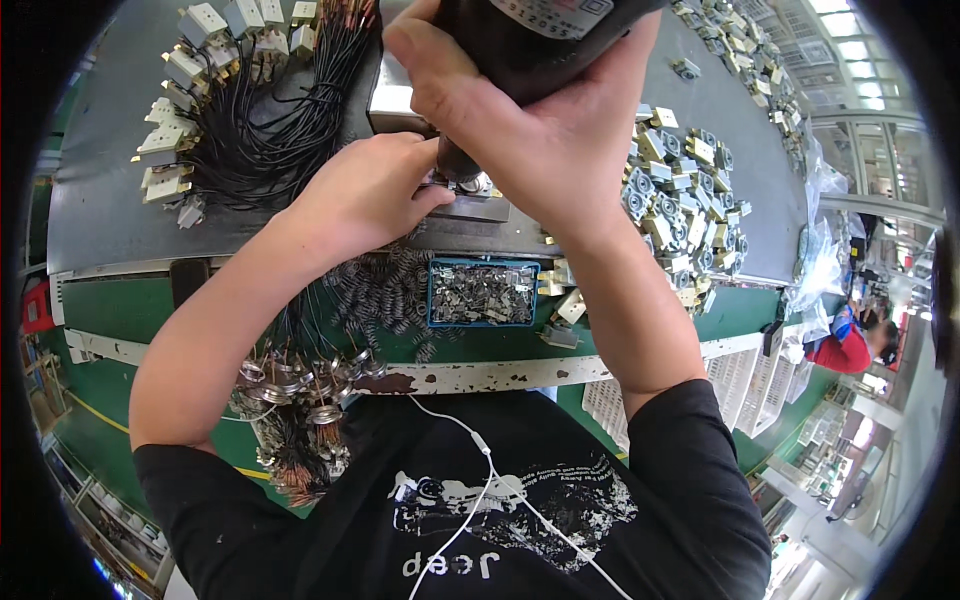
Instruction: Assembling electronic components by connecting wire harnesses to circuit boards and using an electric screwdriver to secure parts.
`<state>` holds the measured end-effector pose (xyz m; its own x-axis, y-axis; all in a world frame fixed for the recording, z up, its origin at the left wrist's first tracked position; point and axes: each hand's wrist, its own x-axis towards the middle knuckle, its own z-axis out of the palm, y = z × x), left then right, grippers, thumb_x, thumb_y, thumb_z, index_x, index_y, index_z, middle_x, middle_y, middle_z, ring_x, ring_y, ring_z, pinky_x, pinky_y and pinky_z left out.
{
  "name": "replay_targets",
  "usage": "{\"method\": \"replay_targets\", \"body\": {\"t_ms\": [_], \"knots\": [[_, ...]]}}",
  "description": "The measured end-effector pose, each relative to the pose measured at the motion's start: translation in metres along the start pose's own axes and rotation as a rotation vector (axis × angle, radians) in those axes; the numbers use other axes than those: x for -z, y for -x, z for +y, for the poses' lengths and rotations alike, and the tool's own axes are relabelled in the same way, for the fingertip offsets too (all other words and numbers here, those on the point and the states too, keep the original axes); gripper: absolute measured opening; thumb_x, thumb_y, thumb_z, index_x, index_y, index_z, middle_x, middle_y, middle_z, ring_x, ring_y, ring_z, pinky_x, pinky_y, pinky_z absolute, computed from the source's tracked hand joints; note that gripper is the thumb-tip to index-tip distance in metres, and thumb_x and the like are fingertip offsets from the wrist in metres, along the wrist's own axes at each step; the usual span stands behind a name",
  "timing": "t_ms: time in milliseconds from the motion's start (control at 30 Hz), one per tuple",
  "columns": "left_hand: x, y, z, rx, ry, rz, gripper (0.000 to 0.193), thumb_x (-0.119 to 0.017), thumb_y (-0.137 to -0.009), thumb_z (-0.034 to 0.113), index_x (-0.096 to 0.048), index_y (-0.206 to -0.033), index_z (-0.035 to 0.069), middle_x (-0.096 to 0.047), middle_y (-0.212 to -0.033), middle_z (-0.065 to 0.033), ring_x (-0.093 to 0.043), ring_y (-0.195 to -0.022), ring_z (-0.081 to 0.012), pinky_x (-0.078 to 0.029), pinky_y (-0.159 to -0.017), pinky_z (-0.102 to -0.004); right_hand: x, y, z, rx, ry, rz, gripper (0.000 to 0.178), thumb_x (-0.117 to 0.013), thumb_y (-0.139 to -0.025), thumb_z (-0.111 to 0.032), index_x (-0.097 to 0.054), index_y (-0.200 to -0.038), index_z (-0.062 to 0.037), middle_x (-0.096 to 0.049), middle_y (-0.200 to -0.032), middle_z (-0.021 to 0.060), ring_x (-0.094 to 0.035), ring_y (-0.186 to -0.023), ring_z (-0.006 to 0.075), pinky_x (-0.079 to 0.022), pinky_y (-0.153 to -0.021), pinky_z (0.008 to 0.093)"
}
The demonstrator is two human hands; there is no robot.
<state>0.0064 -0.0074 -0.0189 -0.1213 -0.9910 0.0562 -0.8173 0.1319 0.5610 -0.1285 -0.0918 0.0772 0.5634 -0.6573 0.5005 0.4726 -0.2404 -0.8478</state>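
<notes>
My right hand (550,145) is wrapped round a black power screwdriver (515,60), which points down. Its tip end meets a small metal part in a metal fixture (482,208) on the grey bench. Beside that tip, my left hand (365,190) has thumb and fingers closed at the fixture; what they pinch is mostly hidden by the hand and the tool. A shiny metal block (395,100) stands just beyond my left fingers. Nearer to me, a blue tray (431,295) holds many small metal clips. Loose coil springs (385,290) lie to its left.
Black cables (290,130) with pale square connectors (165,140) spread at the left. Pale blocks with dark round parts (680,200) are heaped at the right. Round metal parts on wires (300,375) hang near the front edge (470,378). A person in red (845,345) is far right.
</notes>
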Motion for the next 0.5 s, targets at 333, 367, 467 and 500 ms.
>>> {"method": "replay_targets", "body": {"t_ms": [333,367,467,500], "knots": [[-0.007,0.003,-0.001,-0.026,-0.039,0.063,0.029,-0.075,-0.089,0.025,-0.068,-0.105,0.002,-0.07,-0.104,-0.0144,-0.069,-0.097,-0.0356,-0.056,-0.083,-0.0446,0.02,-0.014,0.002,0.318,0.193,-0.121,0.075,-0.08,-0.078,0.002,-0.039,-0.142,0.0026,-0.06,-0.119,0.0148,-0.068,-0.104,0.0234,-0.056,-0.089,0.0342],[-0.007,0.006,-0.002,-0.05,-0.15,0.047,0.03,-0.075,-0.089,0.024,-0.069,-0.11,0.003,-0.07,-0.106,-0.0126,-0.069,-0.097,-0.0337,-0.057,-0.082,-0.043,0.033,-0.029,0.012,0.55,0.278,-0.217,0.071,-0.08,-0.078,0.004,-0.044,-0.139,0.0037,-0.064,-0.108,0.0125,-0.07,-0.098,0.0222,-0.057,-0.084,0.0328],[-0.001,0.009,0.013,-0.211,-0.179,0.193,0.032,-0.075,-0.089,0.024,-0.07,-0.116,0.007,-0.069,-0.107,-0.0086,-0.069,-0.096,-0.0294,-0.057,-0.08,-0.0403,0.044,-0.006,-0.034,0.196,0.251,-0.006,0.046,-0.082,-0.083,-0.001,-0.059,-0.122,0.0031,-0.069,-0.085,0.0087,-0.069,-0.076,0.0143,-0.056,-0.064,0.0272],[-0.005,0.005,0.016,-0.238,-0.152,0.208,0.033,-0.077,-0.087,0.022,-0.071,-0.117,0.008,-0.068,-0.102,-0.0059,-0.069,-0.092,-0.0273,-0.056,-0.078,-0.04,0.049,-0.009,-0.053,0.065,0.331,0.097,0.045,-0.082,-0.085,-0.005,-0.057,-0.122,0.0022,-0.068,-0.085,0.0082,-0.068,-0.074,0.0133,-0.055,-0.062,0.0263]]}}
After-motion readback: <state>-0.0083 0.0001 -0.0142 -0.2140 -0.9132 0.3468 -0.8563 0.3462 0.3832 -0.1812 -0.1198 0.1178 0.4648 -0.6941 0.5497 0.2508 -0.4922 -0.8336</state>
